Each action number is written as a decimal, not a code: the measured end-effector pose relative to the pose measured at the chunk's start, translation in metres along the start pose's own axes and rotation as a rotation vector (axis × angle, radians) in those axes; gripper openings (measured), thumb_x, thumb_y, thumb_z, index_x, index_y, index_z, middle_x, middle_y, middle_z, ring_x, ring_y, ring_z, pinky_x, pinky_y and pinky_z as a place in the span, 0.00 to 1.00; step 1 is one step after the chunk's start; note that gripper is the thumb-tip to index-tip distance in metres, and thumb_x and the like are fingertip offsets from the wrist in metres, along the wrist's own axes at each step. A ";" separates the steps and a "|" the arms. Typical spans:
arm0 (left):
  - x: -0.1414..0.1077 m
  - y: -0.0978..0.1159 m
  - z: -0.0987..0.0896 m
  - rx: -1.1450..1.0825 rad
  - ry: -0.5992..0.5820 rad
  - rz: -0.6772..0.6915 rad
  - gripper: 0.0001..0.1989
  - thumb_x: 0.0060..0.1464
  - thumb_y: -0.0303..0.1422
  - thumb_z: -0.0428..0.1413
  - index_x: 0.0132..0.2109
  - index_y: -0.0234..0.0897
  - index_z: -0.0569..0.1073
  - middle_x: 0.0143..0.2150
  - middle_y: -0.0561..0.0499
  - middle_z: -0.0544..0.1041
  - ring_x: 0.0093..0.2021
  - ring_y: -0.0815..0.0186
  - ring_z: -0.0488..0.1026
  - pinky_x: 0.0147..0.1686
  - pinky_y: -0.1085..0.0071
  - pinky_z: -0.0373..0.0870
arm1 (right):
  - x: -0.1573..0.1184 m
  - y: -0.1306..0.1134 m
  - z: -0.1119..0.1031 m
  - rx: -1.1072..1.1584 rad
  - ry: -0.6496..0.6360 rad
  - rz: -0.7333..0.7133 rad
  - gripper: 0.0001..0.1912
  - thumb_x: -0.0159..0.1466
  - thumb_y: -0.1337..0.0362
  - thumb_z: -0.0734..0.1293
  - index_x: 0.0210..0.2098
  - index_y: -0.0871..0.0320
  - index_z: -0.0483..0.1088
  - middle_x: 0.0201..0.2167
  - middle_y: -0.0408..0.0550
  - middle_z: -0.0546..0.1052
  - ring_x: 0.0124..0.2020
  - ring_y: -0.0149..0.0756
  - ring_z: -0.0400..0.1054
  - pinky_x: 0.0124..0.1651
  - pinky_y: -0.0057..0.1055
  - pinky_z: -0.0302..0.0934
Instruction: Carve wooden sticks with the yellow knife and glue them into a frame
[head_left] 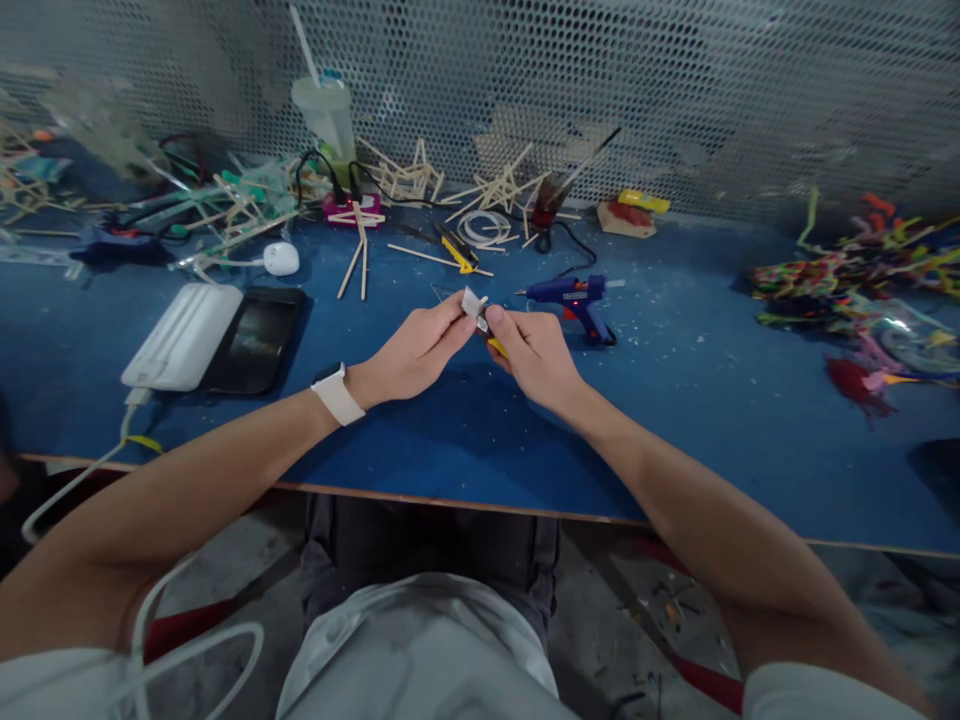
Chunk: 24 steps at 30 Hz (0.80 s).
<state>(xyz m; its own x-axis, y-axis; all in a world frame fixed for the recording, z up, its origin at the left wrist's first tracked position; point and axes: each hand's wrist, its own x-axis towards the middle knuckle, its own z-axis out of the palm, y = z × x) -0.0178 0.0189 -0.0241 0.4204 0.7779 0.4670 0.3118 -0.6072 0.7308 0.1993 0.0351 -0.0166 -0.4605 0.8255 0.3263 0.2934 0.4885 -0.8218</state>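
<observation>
Both hands meet over the middle of the blue table. My left hand [420, 350], with a watch on its wrist, pinches a small whitish piece [472, 303] between thumb and fingers. My right hand [536, 355] is closed around a yellow-handled tool [496, 347], whose other end touches or lies close to the whitish piece; its exact shape is hidden by the fingers. Just right of the hands lies a blue glue gun [574, 295], its nozzle pointing left. Behind them is a yellow and black cutter [459, 250] among thin wooden sticks [420, 256].
At the left lie a white power bank [182, 337] and a black phone [259, 340]. A cup with a straw [328, 120] stands at the back by a pink power strip [352, 209]. Colourful strands [847, 265] are piled at the right. A perforated metal panel [675, 100] rises behind.
</observation>
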 end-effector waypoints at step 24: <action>-0.001 0.002 -0.004 0.040 0.044 0.082 0.15 0.83 0.43 0.50 0.43 0.42 0.66 0.31 0.55 0.71 0.29 0.66 0.69 0.33 0.66 0.65 | -0.003 -0.006 0.006 -0.041 0.053 -0.033 0.43 0.80 0.26 0.55 0.24 0.53 0.62 0.20 0.43 0.70 0.23 0.33 0.62 0.32 0.37 0.52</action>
<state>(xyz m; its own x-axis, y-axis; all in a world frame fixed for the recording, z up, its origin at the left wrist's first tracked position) -0.0208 0.0176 -0.0215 0.4081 0.7314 0.5463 0.3126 -0.6742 0.6691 0.1936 0.0277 -0.0156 -0.4258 0.8223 0.3776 0.3139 0.5256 -0.7907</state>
